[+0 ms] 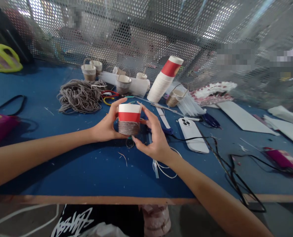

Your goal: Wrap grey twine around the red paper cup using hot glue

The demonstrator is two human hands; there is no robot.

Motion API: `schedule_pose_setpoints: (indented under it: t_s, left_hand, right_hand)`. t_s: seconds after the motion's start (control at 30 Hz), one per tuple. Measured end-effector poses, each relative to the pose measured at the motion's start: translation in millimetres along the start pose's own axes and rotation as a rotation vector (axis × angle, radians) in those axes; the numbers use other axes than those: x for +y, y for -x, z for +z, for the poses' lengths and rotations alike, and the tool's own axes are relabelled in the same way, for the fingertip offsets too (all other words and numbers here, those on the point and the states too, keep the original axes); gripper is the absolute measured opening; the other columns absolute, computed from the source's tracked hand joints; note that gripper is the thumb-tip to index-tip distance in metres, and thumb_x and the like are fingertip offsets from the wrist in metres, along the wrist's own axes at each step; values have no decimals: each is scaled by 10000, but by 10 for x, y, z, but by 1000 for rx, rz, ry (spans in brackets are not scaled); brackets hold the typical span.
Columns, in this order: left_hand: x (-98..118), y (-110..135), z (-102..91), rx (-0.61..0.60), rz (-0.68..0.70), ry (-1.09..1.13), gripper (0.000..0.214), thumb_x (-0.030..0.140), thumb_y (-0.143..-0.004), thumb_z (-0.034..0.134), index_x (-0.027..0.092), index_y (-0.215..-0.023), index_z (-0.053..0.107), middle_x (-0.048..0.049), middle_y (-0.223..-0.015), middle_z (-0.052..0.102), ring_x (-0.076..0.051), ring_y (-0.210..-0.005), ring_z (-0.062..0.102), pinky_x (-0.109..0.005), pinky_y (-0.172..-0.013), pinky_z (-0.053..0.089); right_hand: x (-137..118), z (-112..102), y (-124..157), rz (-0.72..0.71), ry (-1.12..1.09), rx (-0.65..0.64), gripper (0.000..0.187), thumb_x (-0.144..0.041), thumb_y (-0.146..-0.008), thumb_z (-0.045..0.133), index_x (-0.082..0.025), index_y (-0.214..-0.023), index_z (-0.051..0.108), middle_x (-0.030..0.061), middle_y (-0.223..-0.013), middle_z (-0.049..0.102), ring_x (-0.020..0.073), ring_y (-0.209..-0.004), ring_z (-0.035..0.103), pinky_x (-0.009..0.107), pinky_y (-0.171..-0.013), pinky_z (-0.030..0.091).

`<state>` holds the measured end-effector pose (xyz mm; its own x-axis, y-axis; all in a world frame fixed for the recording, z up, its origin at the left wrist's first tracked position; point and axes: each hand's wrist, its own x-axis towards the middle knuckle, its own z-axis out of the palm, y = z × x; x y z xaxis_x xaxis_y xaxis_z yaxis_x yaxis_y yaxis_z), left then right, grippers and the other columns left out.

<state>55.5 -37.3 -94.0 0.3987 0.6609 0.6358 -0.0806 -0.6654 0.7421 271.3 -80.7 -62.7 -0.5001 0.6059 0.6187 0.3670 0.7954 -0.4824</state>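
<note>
Both my hands hold a paper cup [129,113] above the blue table [87,168]. The cup is white at the rim with a red band, and its lower part is wrapped in grey-brown cord. My left hand [106,126] grips the cup's left side, thumb up near the rim. My right hand [155,136] grips the right side, fingers curled round the wrapped part and rim. A loose heap of the same cord [80,95] lies behind my left hand.
A leaning stack of red-and-white cups [164,79] and several small cord-wrapped cup baskets [123,84] stand at the back. A white phone [192,135], black cables [231,171], white strips and pink tools [283,159] lie to the right. A perforated metal screen closes the back.
</note>
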Motion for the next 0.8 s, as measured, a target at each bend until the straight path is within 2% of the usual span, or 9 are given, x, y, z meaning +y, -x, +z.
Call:
schedule_pose_setpoints:
  t_s: [0.1,0.17,0.27,0.33,0.4,0.47,0.63,0.73,0.8]
  left_hand:
    - [-51,-13,-19,109,-12,6,949,265,-637,914,297,-1378,323,-116,-1333,560,-288,-1184,653,-454,-994,582]
    - [-106,-25,-35,165,-9,8,912,276,-637,916,292,-1336,331,-113,-1323,554,-263,-1155,656,-404,-941,600]
    - [-168,-42,-48,207,43,-25,893,310,-638,918,297,-1320,342,-111,-1336,534,-252,-1170,642,-389,-945,593]
    - [-171,-48,-47,206,108,-71,897,330,-641,919,302,-1330,346,-117,-1369,511,-258,-1215,620,-403,-990,574]
    - [-147,-51,-48,191,165,-131,890,360,-668,905,304,-1351,336,-133,-1431,469,-273,-1290,578,-414,-1032,554]
    - [-119,-55,-56,178,194,-191,876,405,-711,874,308,-1377,315,-148,-1508,397,-294,-1374,514,-429,-1055,542]
    - [-167,-92,-141,265,320,-286,888,486,-698,870,344,-1391,332,-115,-1503,354,-326,-1425,435,-462,-1042,551]
    - [-234,-129,-219,365,391,-346,940,510,-653,899,344,-1388,337,-82,-1411,392,-293,-1348,483,-466,-1074,526]
    - [-246,-153,-254,425,377,-364,924,536,-659,890,354,-1371,329,-58,-1388,393,-255,-1304,497,-464,-1103,498]
  right_hand:
    - [-56,24,8,168,-106,94,749,-263,-862,660,-322,-1499,270,135,-1599,324,251,-1103,674,499,-979,594]
    - [-84,29,5,307,-182,125,626,-292,-857,676,-293,-1398,362,135,-1509,415,151,-822,701,448,-892,619]
    - [-90,20,-8,458,-308,100,500,-336,-834,703,-256,-1247,434,92,-1287,569,92,-635,651,366,-703,616]
    - [-75,8,-20,529,-371,49,433,-360,-827,714,-236,-1161,468,31,-1012,647,100,-580,626,319,-581,566]
    - [-58,-3,-35,575,-402,25,372,-369,-821,725,-228,-1077,495,-35,-751,614,120,-560,609,293,-522,516]
    - [-52,-9,-50,600,-422,25,343,-370,-811,735,-232,-1028,507,-72,-619,558,127,-534,590,285,-496,489]
    - [-123,-21,-65,594,-424,3,322,-362,-850,699,-207,-1101,570,-41,-631,629,152,-577,668,297,-528,525]
    - [-199,-45,-60,499,-356,-13,309,-319,-894,645,-181,-1169,615,-7,-699,690,150,-595,705,294,-560,545]
    - [-234,-69,-50,424,-365,-67,241,-293,-900,626,-174,-1107,662,13,-733,718,138,-564,702,286,-554,561]
